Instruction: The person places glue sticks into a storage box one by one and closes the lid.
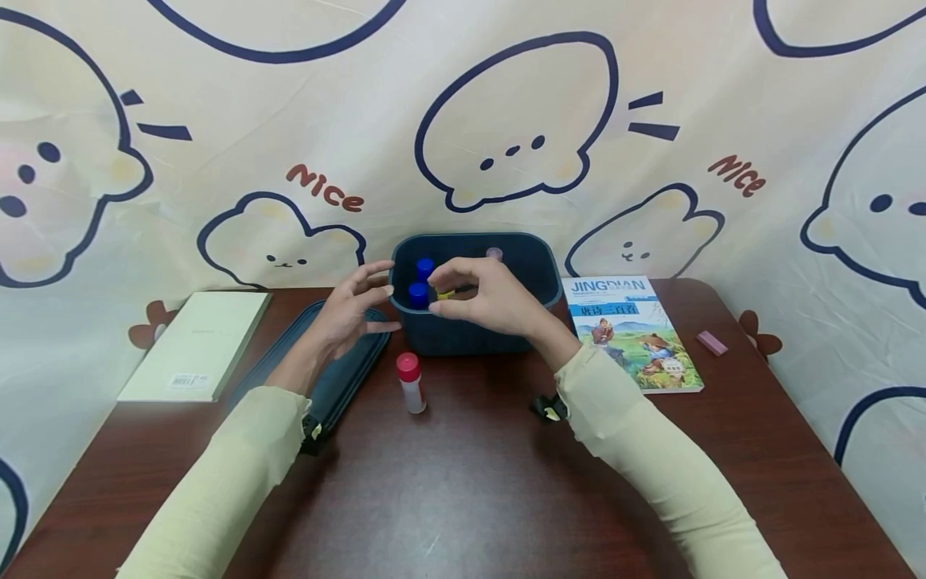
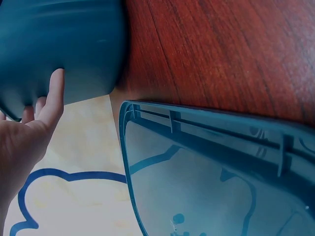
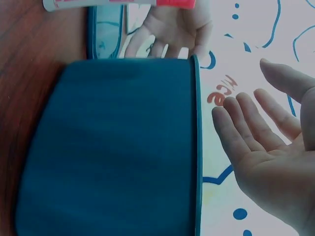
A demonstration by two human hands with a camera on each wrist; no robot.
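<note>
A dark blue bin (image 1: 466, 336) stands at the back of the table. My left hand (image 1: 346, 314) touches its left side with extended fingertips, pressed against the wall in the left wrist view. Above the bin's opening is my right hand (image 1: 488, 296), its fingers spread and slightly bent, with nothing between them in the right wrist view. Inside the bin, two blue caps (image 1: 419, 295) show at the left, a small yellow item (image 1: 445, 295) under the right fingertips and a pale round top (image 1: 494, 253) toward the back. A glue stick (image 1: 412, 384) with a red cap stands upright before the bin.
A blue lid (image 1: 347, 378) lies left of the bin, under the left forearm. Farther left is a pale green book (image 1: 198, 342). Right of the bin lie an illustrated book (image 1: 637, 334) and a pink eraser (image 1: 712, 342). A printed cloth (image 1: 506, 121) hangs behind.
</note>
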